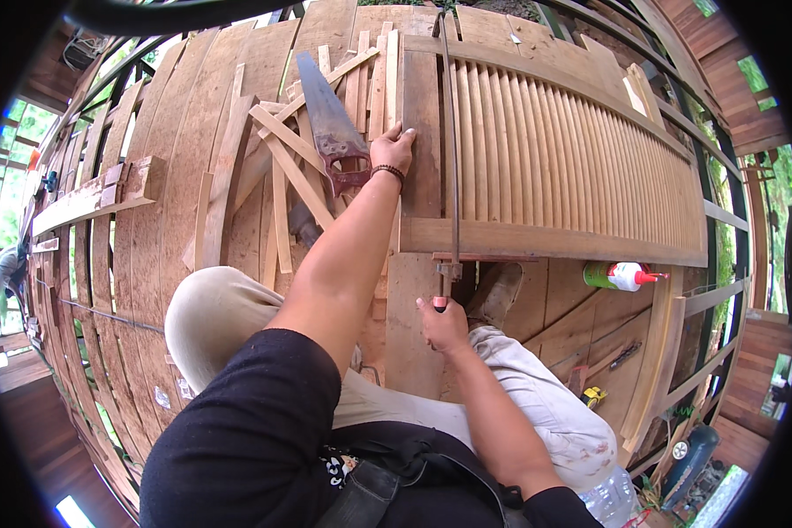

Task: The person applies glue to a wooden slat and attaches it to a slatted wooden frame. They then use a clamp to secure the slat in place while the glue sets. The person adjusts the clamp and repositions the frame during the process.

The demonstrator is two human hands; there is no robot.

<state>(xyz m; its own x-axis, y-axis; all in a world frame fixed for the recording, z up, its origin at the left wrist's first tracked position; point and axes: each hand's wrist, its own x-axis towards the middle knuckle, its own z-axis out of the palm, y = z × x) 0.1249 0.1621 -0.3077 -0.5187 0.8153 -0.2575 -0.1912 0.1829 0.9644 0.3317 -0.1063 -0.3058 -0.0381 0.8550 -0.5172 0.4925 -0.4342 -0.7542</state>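
A louvered wooden shutter panel (554, 145) lies in front of me, its slats running between darker frame boards. Across its left part stretches a long metal bar clamp (455, 158), with its screw end at the near edge. My right hand (445, 326) is closed around the clamp's handle, below that edge. My left hand (392, 150) grips the outer left edge of the panel, its thumb uppermost and its other fingers partly hidden. Just left of that hand, a handsaw (333, 123) with a dark red handle rests on loose wood strips (295, 167).
A white glue bottle with a red tip (627, 276) lies beside a green container (597, 275) near the panel's lower right. Further down is a yellow tape measure (593, 398). A thick beam (97, 201) lies left on the gapped plank floor (172, 114). My knees flank the work.
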